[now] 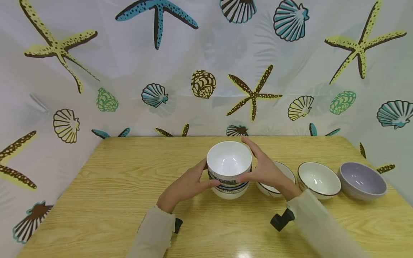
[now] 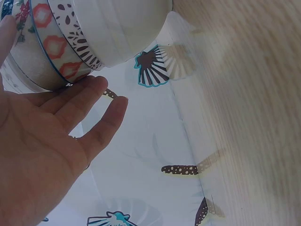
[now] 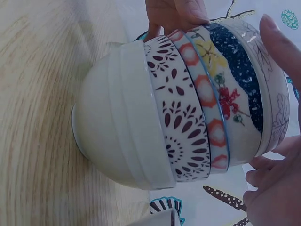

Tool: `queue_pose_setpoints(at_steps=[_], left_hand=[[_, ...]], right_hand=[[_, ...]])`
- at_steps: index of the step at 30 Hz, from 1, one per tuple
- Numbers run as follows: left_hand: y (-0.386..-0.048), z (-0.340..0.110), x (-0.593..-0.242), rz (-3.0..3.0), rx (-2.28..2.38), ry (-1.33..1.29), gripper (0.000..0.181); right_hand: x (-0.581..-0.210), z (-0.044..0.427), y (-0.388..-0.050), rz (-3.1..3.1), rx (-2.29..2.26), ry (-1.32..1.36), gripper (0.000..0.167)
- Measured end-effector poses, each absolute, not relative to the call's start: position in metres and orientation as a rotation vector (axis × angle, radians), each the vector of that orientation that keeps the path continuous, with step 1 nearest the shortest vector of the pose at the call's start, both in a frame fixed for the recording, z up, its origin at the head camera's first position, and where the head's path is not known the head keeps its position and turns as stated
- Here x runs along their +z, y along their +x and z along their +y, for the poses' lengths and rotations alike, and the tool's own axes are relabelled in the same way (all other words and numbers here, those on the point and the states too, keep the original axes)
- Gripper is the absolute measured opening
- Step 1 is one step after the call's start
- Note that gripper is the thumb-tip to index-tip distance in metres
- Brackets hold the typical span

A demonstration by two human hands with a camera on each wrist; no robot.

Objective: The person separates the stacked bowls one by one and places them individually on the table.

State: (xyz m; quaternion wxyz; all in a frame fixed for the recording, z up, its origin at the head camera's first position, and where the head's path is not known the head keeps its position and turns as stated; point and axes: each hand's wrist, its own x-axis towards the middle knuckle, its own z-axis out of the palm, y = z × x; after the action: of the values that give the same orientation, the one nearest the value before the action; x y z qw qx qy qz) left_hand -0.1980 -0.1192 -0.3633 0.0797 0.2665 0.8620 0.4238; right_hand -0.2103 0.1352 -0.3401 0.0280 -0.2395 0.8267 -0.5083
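Wooden table (image 1: 113, 179) lies under a stack of bowls (image 1: 229, 168), left of three single bowls (image 1: 319, 179) — left hand (image 1: 188, 183) and right hand (image 1: 267, 170) clamp its sides, thumbs (image 1: 211, 183) near. Even, level pressure should keep it steady.

The stack of nested bowls (image 1: 229, 159) is located between the left hand (image 1: 188, 182) and the right hand (image 1: 267, 171), over the table (image 1: 129, 186); contact with the surface cannot be determined. On the table to its right, in order, sit the first bowl (image 1: 287, 172), partly behind the right hand, the middle bowl (image 1: 319, 179) and the end bowl (image 1: 362, 179). The cloth (image 1: 184, 64) hangs behind the table.
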Motion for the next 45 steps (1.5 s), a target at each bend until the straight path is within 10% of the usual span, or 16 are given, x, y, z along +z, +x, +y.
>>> queue_pose_setpoints(at_steps=[45], left_hand=[[-0.198, -0.118, -0.363, 2.606, 1.212, 0.811, 0.089]], right_hand=[[-0.343, 0.125, -0.202, 2.558, -1.777, -0.654, 0.117]])
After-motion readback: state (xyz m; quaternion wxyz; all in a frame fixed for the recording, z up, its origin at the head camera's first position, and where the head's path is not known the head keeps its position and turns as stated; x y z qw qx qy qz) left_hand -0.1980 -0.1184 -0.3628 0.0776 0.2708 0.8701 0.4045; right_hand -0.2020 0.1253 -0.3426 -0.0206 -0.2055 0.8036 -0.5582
